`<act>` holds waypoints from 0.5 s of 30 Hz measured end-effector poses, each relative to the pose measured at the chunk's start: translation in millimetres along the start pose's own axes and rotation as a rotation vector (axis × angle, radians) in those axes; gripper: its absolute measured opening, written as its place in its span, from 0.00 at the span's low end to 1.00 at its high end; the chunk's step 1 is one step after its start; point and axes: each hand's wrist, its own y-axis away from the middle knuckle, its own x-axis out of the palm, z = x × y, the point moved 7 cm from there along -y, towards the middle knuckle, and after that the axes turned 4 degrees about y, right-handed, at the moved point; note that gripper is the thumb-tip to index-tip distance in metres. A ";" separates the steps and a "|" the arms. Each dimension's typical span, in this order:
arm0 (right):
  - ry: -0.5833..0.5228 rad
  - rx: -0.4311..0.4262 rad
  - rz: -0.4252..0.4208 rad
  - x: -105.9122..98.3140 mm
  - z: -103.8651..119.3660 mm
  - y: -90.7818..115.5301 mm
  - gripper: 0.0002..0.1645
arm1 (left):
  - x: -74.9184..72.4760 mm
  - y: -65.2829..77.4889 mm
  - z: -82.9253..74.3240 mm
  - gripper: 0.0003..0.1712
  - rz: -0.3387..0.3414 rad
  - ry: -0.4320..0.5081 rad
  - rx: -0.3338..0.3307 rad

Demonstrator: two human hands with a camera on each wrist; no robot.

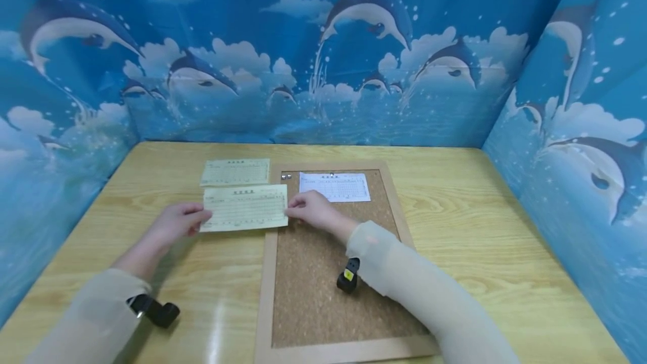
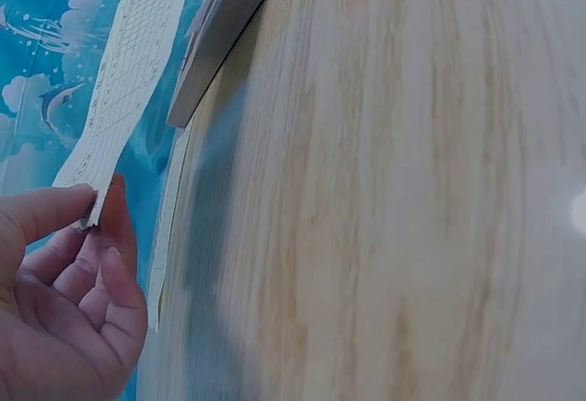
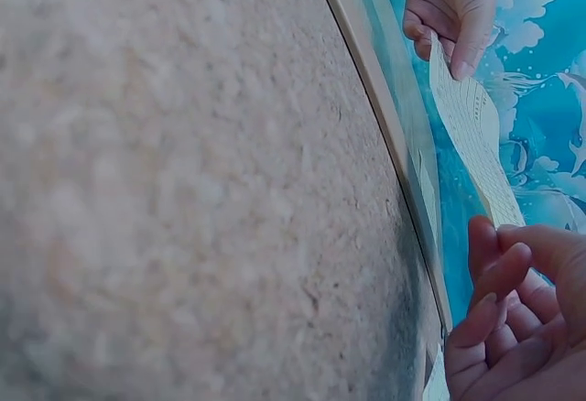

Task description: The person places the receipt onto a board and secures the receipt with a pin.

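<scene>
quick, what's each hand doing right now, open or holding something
Left hand: closed, pinching the left end of a pale yellow slip.
Right hand: closed, pinching that slip's right end.

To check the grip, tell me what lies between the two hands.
A paper slip, pinched by the left hand and the right hand at opposite ends; the head view shows it.

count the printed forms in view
3: yellowish form held by left hand and right hand, another form on the wood-grain table beyond, white form pinned to the corkboard. Stacked ones may be hidden.
</scene>
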 end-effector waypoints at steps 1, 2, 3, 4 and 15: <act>-0.005 0.001 0.002 0.1 -0.8 0.4 0.10 | 0.5 -0.1 0.5 0.15 0.001 0.002 -0.009; -0.010 0.005 0.004 0.4 -1.8 0.8 0.10 | 1.0 -0.1 0.6 0.15 0.003 0.003 -0.014; -0.012 0.006 0.005 0.6 -2.6 0.9 0.10 | 1.5 -0.2 1.1 0.15 0.006 0.000 -0.019; -0.017 0.003 0.005 0.8 -3.4 0.9 0.09 | 2.0 0.0 1.1 0.15 0.008 -0.001 -0.022; -0.038 0.014 0.003 -0.3 -6.8 7.5 0.09 | 6.4 1.3 -2.5 0.15 0.032 0.010 0.008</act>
